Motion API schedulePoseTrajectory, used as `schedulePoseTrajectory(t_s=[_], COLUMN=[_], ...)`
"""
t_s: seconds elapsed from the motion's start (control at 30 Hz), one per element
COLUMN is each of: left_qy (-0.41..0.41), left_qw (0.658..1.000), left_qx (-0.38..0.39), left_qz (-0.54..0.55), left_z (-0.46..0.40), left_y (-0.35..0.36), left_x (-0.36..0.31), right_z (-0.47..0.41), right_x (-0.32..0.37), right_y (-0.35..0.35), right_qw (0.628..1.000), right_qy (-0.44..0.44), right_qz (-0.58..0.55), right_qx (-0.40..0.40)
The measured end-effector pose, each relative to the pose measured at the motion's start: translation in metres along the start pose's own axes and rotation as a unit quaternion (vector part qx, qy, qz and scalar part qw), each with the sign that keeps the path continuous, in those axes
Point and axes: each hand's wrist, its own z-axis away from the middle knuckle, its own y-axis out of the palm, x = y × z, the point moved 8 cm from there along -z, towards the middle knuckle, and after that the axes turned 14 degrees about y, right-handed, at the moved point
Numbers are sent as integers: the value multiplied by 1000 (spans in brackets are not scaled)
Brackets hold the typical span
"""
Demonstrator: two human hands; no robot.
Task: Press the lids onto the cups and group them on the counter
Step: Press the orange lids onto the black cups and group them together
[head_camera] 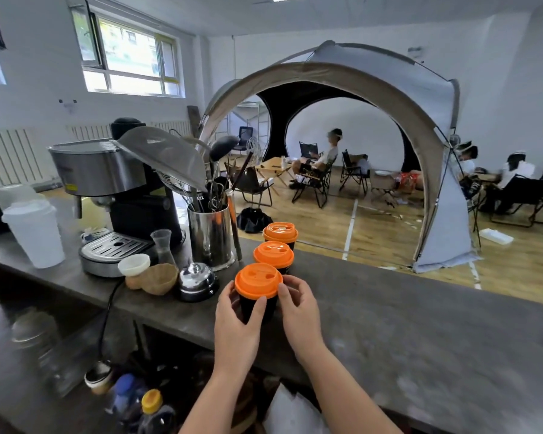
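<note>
On counter (373, 324), near front edge: nearest cup (257, 303), black w/ orange lid (258, 279) seated on top. Left hand (237, 324) wraps cup's left side, thumb curled across the front just under lid rim. Right hand (298, 308) on cup's right side, fingers curled vs. wall & lid edge. Both hold it, upright. Behind it, two more lidded cups, middle cup (274, 255) & far cup (280, 232), in a close row running away from the person, approx touching. Left of row: service bell (197, 281), wicker basket (160, 278), steel utensil holder (211, 236), espresso machine (113, 195), white plastic cup (35, 233).
</note>
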Motion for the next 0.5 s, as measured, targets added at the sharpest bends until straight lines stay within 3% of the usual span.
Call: schedulePoseTrajectory(t_s=[0.5], left_qy=[-12], left_qw=[999], left_qx=[-49], left_qz=[21], left_z=[10], left_y=[0], left_x=[-8], right_z=[11], right_x=[3], right_y=[-1], right_qw=[1000], right_qy=[1], right_qz=[0], right_qx=[26])
